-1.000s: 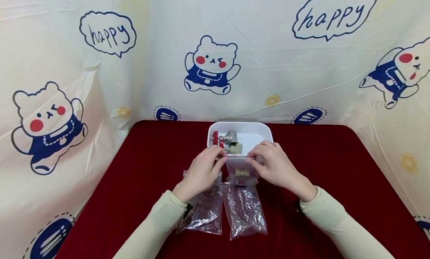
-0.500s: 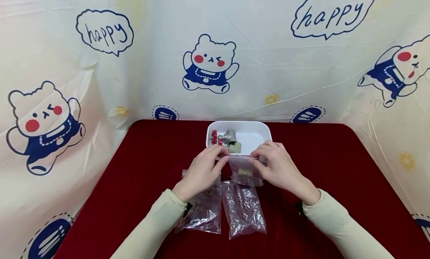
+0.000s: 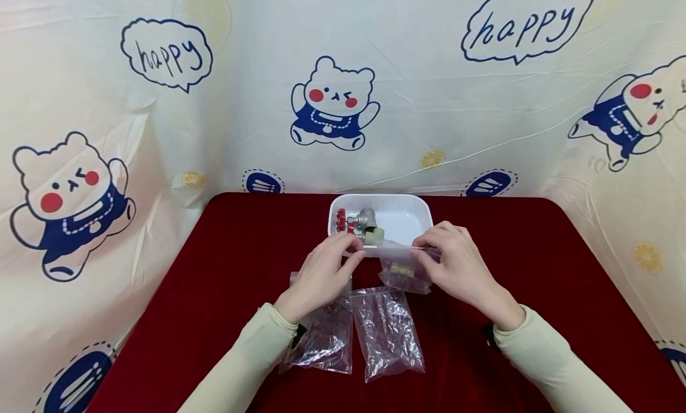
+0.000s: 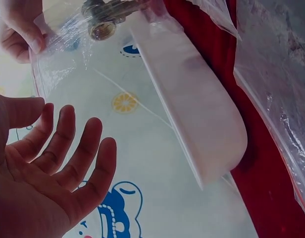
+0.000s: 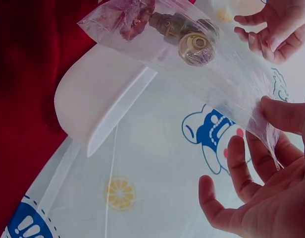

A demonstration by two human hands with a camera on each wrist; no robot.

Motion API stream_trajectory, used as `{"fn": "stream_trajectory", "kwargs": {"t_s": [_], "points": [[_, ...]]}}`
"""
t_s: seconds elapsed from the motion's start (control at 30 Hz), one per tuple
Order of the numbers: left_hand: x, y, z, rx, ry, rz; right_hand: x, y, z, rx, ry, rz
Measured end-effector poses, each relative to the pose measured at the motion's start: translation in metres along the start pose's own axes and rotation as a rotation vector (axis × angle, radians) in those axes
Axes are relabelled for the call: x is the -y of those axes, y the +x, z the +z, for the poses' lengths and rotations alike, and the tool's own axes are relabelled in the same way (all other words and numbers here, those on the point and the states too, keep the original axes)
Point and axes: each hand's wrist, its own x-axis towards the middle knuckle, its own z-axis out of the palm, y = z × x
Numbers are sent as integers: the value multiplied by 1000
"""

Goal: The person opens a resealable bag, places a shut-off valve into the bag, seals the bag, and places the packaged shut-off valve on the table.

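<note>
A clear zip bag (image 3: 415, 282) hangs from my right hand (image 3: 455, 264), pinched at its upper edge between thumb and index finger. In the right wrist view a valve (image 5: 179, 29) with a brass-coloured opening and a red handle lies inside that bag (image 5: 231, 84). My left hand (image 3: 327, 270) is beside the bag's left edge, holding nothing, its fingers loosely bent and its thumb near the index fingertip. Behind both hands stands a white tray (image 3: 418, 213). Valves with red handles (image 3: 351, 219) and a pale green fitting (image 3: 374, 235) are in its left part.
Two more clear zip bags lie on the dark red cloth in front: a flat bag (image 3: 388, 335) on the right and another bag (image 3: 324, 341) partly under my left forearm. A printed curtain (image 3: 407, 103) surrounds the table (image 3: 514, 234) at the back and sides.
My right hand has moved to the right, taking the bag with the valve along. The left hand has let go of the bag and stays nearly in place.
</note>
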Motion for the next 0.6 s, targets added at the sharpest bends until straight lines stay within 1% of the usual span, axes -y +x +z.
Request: {"fn": "stream_trajectory", "kwargs": {"t_s": [0.3, 0.6], "points": [[2, 0, 2, 6, 8, 11, -6, -4, -12, -54, 3, 25], [3, -2, 2, -7, 16, 13, -13, -10, -24, -99, -7, 83]]}}
